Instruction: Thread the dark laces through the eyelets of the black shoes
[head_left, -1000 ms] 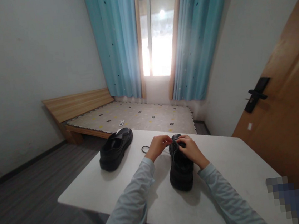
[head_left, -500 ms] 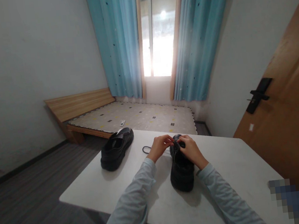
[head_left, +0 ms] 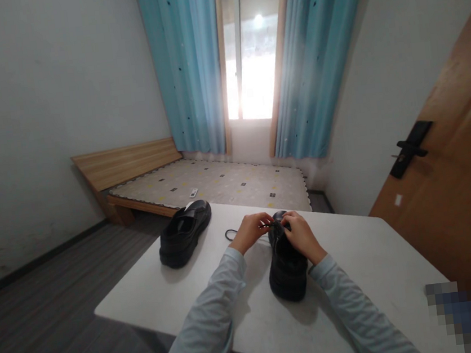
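A black shoe (head_left: 287,269) stands on the white table (head_left: 370,274) straight in front of me, heel toward me. My left hand (head_left: 252,230) and my right hand (head_left: 300,235) meet over its front part, each pinching the black shoelace (head_left: 230,235). A loop of that lace lies on the table just left of my left hand. A second black shoe (head_left: 185,233) rests further left on the table, apart from both hands.
A low wooden bed (head_left: 202,183) with a patterned mattress lies beyond the table under a bright window with blue curtains (head_left: 188,63). A brown door (head_left: 452,174) with a black handle stands at the right. Grey floor stretches to the left.
The hands stay on the lace with only slight finger movement. The view has shifted a little.
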The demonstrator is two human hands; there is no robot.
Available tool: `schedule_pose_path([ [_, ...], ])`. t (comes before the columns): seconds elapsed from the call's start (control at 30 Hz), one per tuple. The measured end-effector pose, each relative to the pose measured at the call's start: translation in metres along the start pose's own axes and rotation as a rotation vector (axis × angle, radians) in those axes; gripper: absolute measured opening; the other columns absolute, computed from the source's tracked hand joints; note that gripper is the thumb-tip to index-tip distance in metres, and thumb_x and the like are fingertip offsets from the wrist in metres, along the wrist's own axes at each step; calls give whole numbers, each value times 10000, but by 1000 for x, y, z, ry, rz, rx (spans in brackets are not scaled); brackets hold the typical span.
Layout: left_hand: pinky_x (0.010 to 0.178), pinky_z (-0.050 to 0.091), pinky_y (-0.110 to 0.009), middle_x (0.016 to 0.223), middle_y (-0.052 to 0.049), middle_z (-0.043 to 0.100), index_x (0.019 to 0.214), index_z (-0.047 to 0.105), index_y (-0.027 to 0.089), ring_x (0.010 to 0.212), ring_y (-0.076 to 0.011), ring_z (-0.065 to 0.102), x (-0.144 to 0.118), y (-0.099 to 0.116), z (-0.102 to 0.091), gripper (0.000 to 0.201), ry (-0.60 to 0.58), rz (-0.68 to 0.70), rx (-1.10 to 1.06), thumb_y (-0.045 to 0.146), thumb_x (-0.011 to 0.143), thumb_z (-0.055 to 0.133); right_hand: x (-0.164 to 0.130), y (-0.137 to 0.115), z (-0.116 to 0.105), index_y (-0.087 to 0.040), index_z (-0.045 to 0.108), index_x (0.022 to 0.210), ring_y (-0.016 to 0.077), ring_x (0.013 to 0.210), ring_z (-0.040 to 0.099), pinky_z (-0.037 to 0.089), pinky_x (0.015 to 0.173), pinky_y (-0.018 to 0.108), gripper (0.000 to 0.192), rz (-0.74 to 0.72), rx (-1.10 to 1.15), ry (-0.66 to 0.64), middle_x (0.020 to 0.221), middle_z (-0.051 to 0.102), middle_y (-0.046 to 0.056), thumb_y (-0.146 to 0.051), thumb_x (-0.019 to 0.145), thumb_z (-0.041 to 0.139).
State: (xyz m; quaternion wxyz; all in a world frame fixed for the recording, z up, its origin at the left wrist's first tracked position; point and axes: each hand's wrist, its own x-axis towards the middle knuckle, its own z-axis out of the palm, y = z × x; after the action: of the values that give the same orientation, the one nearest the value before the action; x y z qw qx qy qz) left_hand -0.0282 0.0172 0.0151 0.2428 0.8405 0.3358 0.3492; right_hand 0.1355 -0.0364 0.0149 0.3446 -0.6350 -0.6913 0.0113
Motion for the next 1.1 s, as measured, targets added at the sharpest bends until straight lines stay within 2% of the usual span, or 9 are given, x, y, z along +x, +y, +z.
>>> schedule_pose_path([
  [0.17,738,462,-239,843,-23,669,904,681,193,716,-126,594,-1,-8,-4,258,96,-25,198,67,716,558,-4,0,-2,-180,610,692,215,964,555,422,834,341,128,-6,-13,28,974,614,93,-86,721,528],
  [0.33,806,458,-289,880,-51,635,836,684,207,835,-170,596,-4,-14,-6,191,242,-192,313,115,751,539,-6,1,-5,-181,611,668,221,963,559,426,837,346,105,2,-11,35,982,608,97,-112,715,547],
  [0.43,797,472,-296,886,-55,635,834,674,203,836,-174,612,-4,-19,-4,174,353,-284,269,121,754,543,-7,2,-9,-182,608,650,226,952,563,428,839,354,88,7,2,48,971,609,96,-152,720,564],
  [0.5,734,497,-278,877,-55,640,835,661,182,761,-156,634,-2,-21,-2,148,390,-325,113,128,761,544,-7,4,-13,-182,607,644,228,944,566,426,846,363,74,9,16,73,968,611,94,-171,712,577],
  [0.63,538,523,-248,867,-68,633,847,618,125,556,-122,639,3,-19,1,145,407,-414,-482,247,792,563,-6,5,-22,-179,605,638,228,940,574,416,878,377,61,4,45,129,975,621,100,-175,695,584],
  [0.77,664,558,-279,797,-64,634,815,612,98,665,-144,663,4,-11,2,204,377,-362,-877,282,733,651,-4,4,-32,-173,596,618,233,919,590,416,876,383,66,4,84,169,945,641,111,-180,683,587],
  [0.93,872,512,-345,965,-96,641,906,595,110,926,-175,635,2,-1,2,204,273,-278,-1148,154,709,629,-3,10,-42,-173,607,639,231,855,605,453,792,376,104,56,168,203,904,657,107,-258,691,577],
  [1.0,871,514,-360,1077,-116,610,970,577,123,932,-169,630,1,2,0,237,251,-283,-1185,146,734,572,-2,16,-44,-169,613,650,229,823,611,463,761,371,127,82,202,211,888,662,109,-285,688,580],
  [1.1,845,525,-343,1156,-132,577,1055,549,136,826,-118,633,2,6,-2,286,244,-306,-1111,197,777,518,0,26,-47,-161,615,659,219,766,622,470,752,377,144,140,253,217,882,674,120,-303,673,596],
])
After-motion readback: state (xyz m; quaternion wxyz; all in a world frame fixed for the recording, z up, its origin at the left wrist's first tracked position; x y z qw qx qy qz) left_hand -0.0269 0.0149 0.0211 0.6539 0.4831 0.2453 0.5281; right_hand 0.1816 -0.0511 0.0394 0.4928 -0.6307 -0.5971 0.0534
